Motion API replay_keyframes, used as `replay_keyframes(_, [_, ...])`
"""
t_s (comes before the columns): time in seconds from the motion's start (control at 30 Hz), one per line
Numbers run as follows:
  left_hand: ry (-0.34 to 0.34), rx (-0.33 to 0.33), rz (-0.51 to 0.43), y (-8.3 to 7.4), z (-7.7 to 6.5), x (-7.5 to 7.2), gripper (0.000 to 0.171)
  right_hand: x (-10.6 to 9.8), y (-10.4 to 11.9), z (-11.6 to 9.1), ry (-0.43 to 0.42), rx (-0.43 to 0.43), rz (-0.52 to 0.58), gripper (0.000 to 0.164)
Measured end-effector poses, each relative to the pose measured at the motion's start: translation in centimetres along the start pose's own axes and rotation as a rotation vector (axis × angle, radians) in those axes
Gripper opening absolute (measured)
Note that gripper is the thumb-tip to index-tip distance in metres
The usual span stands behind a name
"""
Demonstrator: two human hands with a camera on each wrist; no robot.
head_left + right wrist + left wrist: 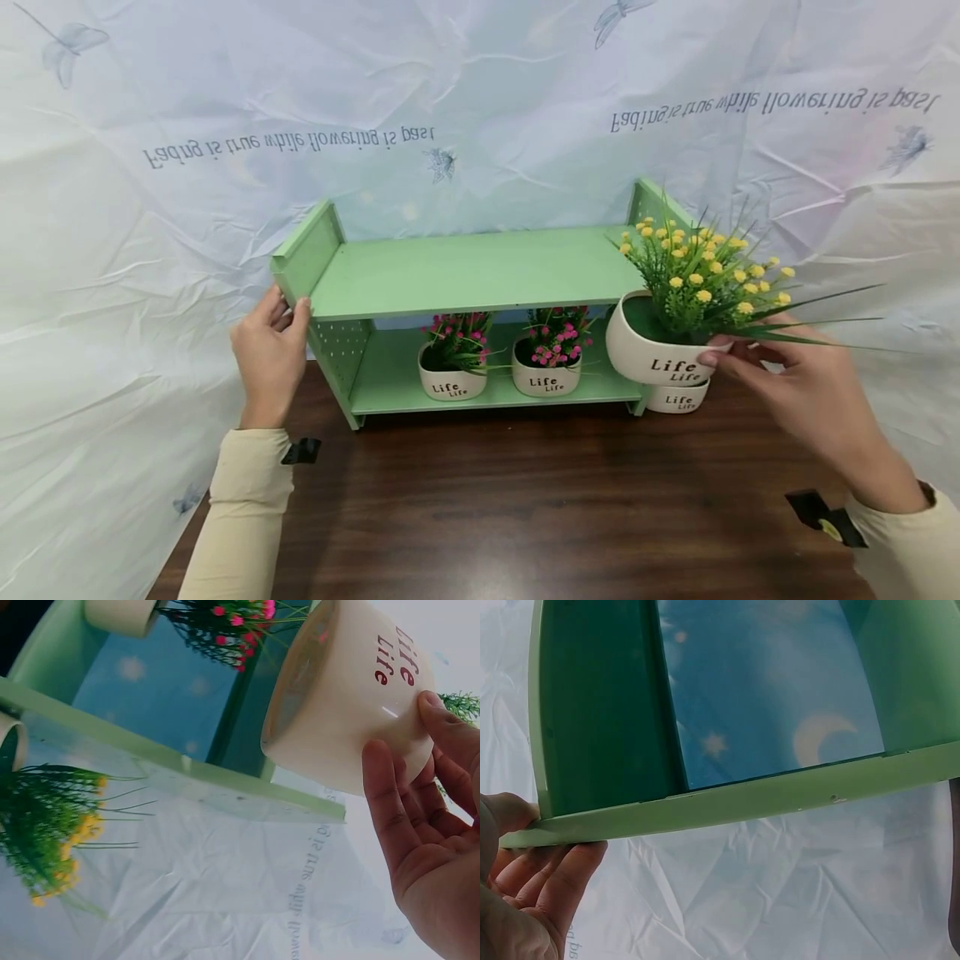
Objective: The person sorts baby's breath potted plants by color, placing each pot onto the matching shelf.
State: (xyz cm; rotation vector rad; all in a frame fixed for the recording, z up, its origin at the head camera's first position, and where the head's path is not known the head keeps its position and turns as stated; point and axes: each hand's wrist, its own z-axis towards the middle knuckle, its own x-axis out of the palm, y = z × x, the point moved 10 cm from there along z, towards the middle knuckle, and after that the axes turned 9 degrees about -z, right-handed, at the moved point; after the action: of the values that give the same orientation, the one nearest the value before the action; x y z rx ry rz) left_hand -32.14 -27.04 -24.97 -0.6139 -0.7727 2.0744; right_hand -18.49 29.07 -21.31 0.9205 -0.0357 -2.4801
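Note:
My right hand [813, 392] holds a white "Life" flowerpot [637, 346] by its right side, thumb on the front near the rim. Yellow flowers [705, 258] and long green leaves fill it. The pot is held up in front of the right end of a green two-tier shelf [465, 271]. In the left wrist view, the thumb and fingers of my left hand [266, 358] pinch the shelf's left front edge from both sides. On the lower tier stand two white pots, a left one [452, 385] and a right one [547, 380], both with pink flowers.
Another white pot [677, 398] stands on the dark wooden table [495, 500], beside the shelf's right foot and partly hidden behind the held one. Its yellow flowers [71, 832] show in the right wrist view. A pale printed cloth [525, 150] hangs behind and at both sides.

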Motion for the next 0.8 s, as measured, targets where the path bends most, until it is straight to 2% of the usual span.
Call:
replay_keyframes(0.1, [-0.001, 0.002, 0.001, 0.0, -0.1, 0.0, 0.034, 0.0, 0.3, 0.8, 0.01, 0.013, 0.016, 0.034])
replay_keyframes(0.27, [-0.006, 0.014, -0.01, -0.2, -0.1, 0.0, 0.034, 0.2, 1.2, 2.2, 0.024, -0.015, 0.059, 0.037])
replay_keyframes(0.57, [-0.031, 0.055, -0.02, -0.2, -0.4, 0.1, 0.033, 0.9, 3.1, 4.7, 0.044, -0.063, 0.081, 0.031])
replay_keyframes(0.8, [-0.056, 0.093, 0.057, -0.2, -0.6, -0.1, 0.029, 1.9, 4.1, 6.7, 0.043, -0.072, 0.083, 0.025])
